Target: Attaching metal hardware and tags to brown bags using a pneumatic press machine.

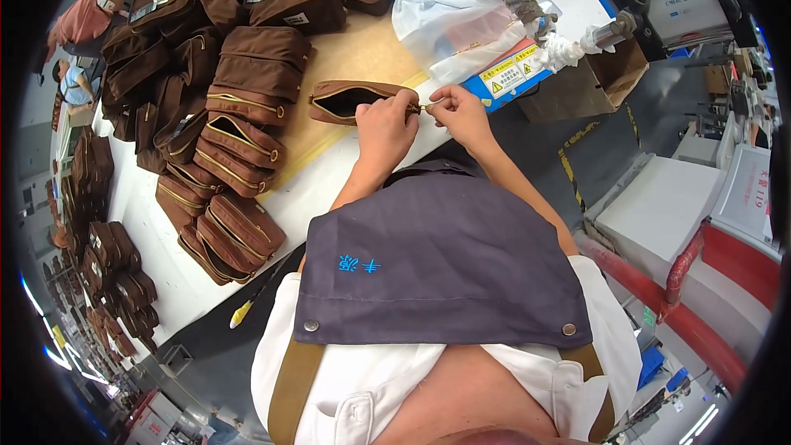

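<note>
A small brown zip pouch (323, 115) lies on the table in front of me, its gold-edged mouth gaping to a dark inside. My left hand (386, 128) is closed on the pouch's right end, fingers curled over the edge. Just to the right, my right hand (463, 115) pinches a small gold-coloured metal piece (423, 107) at that same end. It looks like zip hardware, but the fingertips partly cover it and its exact kind is unclear.
Brown zip pouches (239, 227) stand in rows to the left, with larger brown bags (297, 7) piled behind. Translucent plastic (424, 12) lies beside a blue machine (504, 82) with a wrapped metal arm (597, 37). A cardboard box (589, 86) sits below. Other people work at far left.
</note>
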A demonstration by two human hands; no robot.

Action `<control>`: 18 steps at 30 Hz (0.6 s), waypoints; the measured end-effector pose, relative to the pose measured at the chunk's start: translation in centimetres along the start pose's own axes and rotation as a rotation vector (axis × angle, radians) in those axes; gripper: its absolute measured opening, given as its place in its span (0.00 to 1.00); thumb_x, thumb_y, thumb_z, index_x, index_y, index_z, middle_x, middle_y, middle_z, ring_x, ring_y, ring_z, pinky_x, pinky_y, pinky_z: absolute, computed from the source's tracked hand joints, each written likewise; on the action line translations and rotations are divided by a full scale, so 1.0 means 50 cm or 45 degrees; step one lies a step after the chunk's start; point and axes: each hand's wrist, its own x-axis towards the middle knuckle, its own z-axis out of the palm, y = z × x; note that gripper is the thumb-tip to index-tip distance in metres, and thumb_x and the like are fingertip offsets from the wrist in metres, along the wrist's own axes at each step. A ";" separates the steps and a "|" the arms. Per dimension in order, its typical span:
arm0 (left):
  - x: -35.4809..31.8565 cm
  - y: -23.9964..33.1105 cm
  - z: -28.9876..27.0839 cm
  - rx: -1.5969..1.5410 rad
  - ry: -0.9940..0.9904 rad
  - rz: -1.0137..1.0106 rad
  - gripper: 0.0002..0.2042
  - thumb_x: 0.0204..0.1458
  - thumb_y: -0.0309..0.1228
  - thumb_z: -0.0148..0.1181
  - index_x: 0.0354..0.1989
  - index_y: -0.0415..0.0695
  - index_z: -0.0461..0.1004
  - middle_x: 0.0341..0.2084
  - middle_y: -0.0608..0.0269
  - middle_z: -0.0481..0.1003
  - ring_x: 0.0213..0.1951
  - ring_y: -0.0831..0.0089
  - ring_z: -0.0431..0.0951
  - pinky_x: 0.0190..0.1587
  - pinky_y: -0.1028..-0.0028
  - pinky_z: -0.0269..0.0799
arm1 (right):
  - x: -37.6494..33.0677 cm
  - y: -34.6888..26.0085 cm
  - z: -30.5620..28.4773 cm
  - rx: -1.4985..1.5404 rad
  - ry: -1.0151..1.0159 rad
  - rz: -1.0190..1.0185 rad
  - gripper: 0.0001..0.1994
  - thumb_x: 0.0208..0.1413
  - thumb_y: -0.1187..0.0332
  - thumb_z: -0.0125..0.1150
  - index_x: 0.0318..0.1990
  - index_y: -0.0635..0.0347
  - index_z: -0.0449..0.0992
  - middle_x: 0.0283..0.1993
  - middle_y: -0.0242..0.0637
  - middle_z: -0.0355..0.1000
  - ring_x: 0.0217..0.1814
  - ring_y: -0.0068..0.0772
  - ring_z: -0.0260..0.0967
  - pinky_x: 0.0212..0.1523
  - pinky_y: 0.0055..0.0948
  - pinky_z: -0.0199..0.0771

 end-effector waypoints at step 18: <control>0.011 -0.001 0.010 0.202 0.013 0.214 0.07 0.45 0.30 0.60 0.33 0.50 0.73 0.26 0.65 0.74 0.33 0.64 0.75 0.36 0.62 0.60 | 0.015 0.023 0.026 -0.107 -0.008 -0.173 0.09 0.49 0.76 0.58 0.39 0.59 0.71 0.23 0.27 0.69 0.25 0.17 0.65 0.27 0.21 0.66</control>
